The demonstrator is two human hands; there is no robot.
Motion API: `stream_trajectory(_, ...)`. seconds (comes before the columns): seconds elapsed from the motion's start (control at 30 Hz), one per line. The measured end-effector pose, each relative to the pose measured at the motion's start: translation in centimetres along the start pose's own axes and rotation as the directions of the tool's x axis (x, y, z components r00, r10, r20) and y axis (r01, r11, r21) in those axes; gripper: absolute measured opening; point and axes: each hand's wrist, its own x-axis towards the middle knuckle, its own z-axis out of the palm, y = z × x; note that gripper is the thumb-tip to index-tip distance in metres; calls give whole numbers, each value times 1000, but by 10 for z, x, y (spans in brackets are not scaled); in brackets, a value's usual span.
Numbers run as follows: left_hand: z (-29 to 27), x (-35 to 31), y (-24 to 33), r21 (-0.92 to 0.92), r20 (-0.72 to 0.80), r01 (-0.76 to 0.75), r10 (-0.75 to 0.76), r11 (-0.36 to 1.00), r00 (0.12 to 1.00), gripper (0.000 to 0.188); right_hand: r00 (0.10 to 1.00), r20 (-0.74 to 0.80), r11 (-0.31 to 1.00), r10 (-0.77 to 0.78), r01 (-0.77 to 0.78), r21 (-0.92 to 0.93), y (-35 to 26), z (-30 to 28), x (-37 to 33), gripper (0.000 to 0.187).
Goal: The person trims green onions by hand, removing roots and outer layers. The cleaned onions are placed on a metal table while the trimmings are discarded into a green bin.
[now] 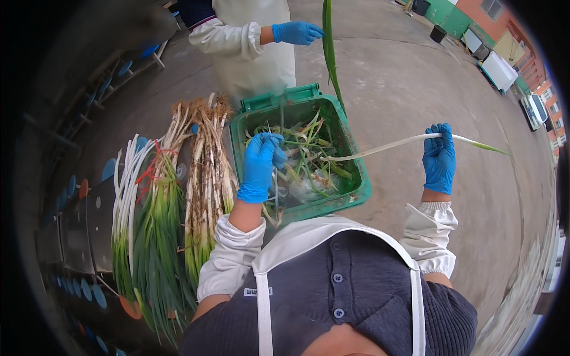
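Observation:
A long white scallion (pixel 386 146) is gripped in my right hand (pixel 439 157), gloved in blue, off to the right of the green bin (pixel 356 199). Its root end reaches back over the bin, while its green tip points out to the right. Over the bin's left part, my left hand (pixel 258 169), also in a blue glove, is closed with fingers curled together; what it pinches, if anything, I cannot make out. Peeled leaves and scallion scraps (pixel 309 148) fill the bin, with some clear plastic among them.
Left of the bin lie scallion bundles: white peeled stalks (pixel 123 196), a red-tied bundle (pixel 159 196), and unpeeled ones with soil on them (pixel 205 160). Across the bin, a co-worker's blue-gloved hand (pixel 298 33) holds a long green leaf (pixel 330 53). A white car (pixel 533 111) stands far right.

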Motion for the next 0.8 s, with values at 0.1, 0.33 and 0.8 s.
stream_trajectory(0.1, -23, 4, -21, 407, 72, -97, 74, 908, 995, 28, 999, 47, 1000, 1, -1, 0, -6, -7, 2, 17)
stream_trajectory(0.33, -5, -10, -30, 494, 116, 3, -69, 869, 991, 25, 949, 262, 948, 172, -88, -305, 27, 28, -30, 18)
stream_trajectory(0.8, 74, -20, 25, 300, 320, -281, 181, 911, 930, 45, 726, 523, 857, 446, -179, -483, 122, 60, -105, 27)
